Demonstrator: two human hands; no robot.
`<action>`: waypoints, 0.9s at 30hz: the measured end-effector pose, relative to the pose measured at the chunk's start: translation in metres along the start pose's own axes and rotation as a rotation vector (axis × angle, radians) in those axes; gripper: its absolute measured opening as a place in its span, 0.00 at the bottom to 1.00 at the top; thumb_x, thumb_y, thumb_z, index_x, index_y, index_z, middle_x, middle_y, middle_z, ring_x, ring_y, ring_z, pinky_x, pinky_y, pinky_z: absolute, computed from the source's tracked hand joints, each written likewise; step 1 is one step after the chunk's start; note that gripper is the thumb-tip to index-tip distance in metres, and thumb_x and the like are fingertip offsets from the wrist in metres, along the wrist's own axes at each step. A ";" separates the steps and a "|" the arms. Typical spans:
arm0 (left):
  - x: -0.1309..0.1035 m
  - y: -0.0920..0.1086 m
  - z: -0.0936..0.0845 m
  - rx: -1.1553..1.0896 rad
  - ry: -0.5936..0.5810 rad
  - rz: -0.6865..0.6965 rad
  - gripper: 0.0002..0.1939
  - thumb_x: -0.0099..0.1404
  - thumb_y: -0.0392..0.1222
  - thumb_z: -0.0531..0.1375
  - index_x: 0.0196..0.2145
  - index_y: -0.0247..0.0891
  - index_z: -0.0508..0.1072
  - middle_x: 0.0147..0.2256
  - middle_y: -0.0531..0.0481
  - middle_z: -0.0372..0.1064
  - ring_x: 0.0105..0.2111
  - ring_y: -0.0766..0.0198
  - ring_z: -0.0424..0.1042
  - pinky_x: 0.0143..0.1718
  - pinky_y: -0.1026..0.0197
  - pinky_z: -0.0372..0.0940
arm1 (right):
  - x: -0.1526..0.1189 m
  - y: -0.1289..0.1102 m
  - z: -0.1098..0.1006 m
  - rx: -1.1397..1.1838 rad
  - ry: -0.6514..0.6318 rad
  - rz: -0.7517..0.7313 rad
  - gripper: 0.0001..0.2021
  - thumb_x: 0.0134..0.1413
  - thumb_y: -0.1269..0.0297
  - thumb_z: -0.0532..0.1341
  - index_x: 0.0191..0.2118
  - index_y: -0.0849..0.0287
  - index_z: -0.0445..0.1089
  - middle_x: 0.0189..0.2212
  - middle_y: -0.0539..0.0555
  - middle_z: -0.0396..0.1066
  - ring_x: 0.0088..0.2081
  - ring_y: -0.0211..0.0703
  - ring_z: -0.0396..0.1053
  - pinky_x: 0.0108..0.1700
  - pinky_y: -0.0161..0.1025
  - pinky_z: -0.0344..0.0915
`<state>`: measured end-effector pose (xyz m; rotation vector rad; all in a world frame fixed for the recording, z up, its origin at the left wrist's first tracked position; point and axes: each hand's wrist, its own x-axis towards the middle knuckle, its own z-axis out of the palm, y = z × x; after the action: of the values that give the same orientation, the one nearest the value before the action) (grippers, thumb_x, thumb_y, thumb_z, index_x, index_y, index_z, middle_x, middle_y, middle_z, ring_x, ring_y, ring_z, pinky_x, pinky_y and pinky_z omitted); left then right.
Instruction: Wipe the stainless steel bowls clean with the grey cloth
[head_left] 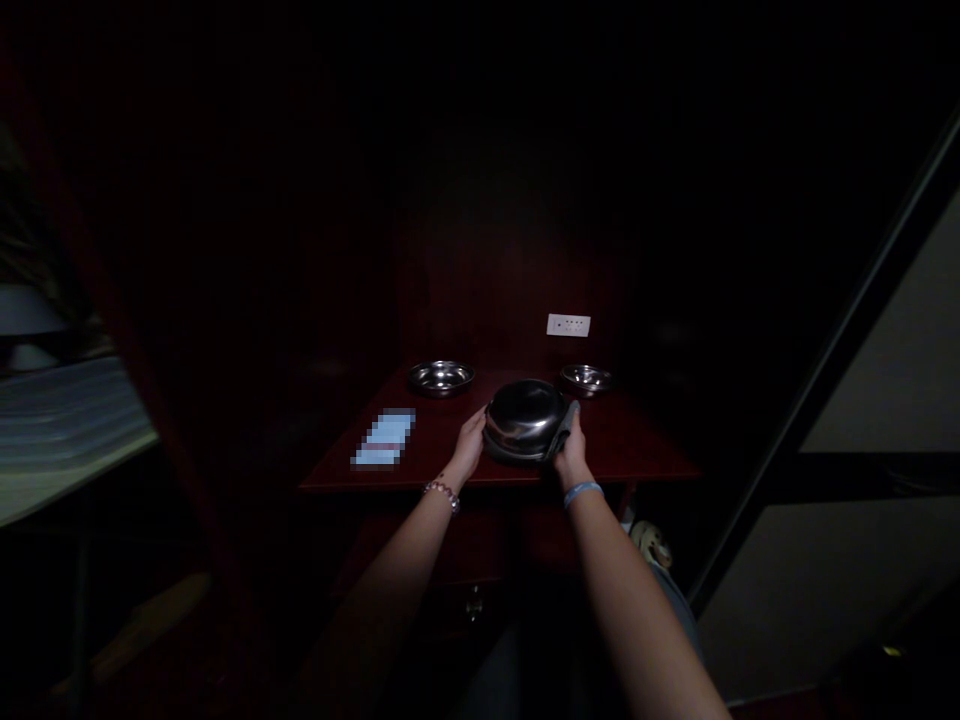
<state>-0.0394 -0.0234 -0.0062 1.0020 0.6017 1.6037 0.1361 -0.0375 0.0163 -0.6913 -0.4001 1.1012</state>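
Note:
A shiny metal bowl (526, 415) is upside down between my hands, its rounded base facing up, over the front part of a dark red wooden shelf (442, 455). My left hand (470, 445) grips the bowl's left rim. On the other side, my right hand (573, 450) holds the right rim with a grey cloth (564, 428) pressed against the metal. Whether the bowl touches the shelf, I cannot tell. Behind it stand two more metal bowls, both upright: one at the back left (442, 378) and one at the back right (586, 379).
A blurred-out pale blue rectangle (384, 440) lies on the shelf's left side. On the back wall is a white socket panel (568, 325). Below the shelf shows a drawer knob (474, 602). Stacked pale items (67, 420) stand far left. Most surroundings are very dark.

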 end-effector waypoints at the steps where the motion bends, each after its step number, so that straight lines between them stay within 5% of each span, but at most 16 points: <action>1: 0.001 0.000 0.000 -0.018 0.004 0.021 0.19 0.60 0.43 0.68 0.49 0.37 0.81 0.53 0.41 0.78 0.58 0.52 0.72 0.63 0.49 0.62 | -0.001 0.000 0.000 -0.005 -0.014 -0.001 0.19 0.63 0.47 0.59 0.38 0.58 0.76 0.33 0.53 0.81 0.42 0.45 0.79 0.52 0.44 0.75; 7: 0.004 0.000 -0.002 -0.033 0.038 0.028 0.17 0.60 0.43 0.67 0.46 0.36 0.81 0.53 0.40 0.78 0.60 0.51 0.71 0.66 0.48 0.57 | -0.009 -0.004 0.003 -0.002 -0.109 -0.005 0.17 0.62 0.48 0.61 0.37 0.57 0.76 0.30 0.51 0.80 0.41 0.44 0.79 0.50 0.42 0.75; 17: 0.007 -0.007 -0.004 -0.024 0.091 0.039 0.16 0.61 0.46 0.66 0.46 0.37 0.80 0.54 0.42 0.76 0.59 0.53 0.70 0.65 0.50 0.59 | -0.006 -0.001 0.004 0.016 -0.055 0.006 0.19 0.62 0.46 0.59 0.40 0.58 0.76 0.35 0.54 0.81 0.43 0.45 0.79 0.52 0.44 0.75; 27: 0.003 -0.007 -0.008 0.092 0.014 -0.112 0.18 0.62 0.50 0.68 0.47 0.39 0.77 0.39 0.45 0.79 0.36 0.60 0.76 0.42 0.58 0.67 | -0.001 -0.001 0.000 0.070 0.069 -0.054 0.20 0.65 0.45 0.55 0.40 0.56 0.74 0.37 0.54 0.81 0.45 0.45 0.79 0.55 0.49 0.74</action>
<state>-0.0425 -0.0180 -0.0146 1.0076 0.7341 1.4969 0.1366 -0.0385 0.0170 -0.6511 -0.3175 1.0324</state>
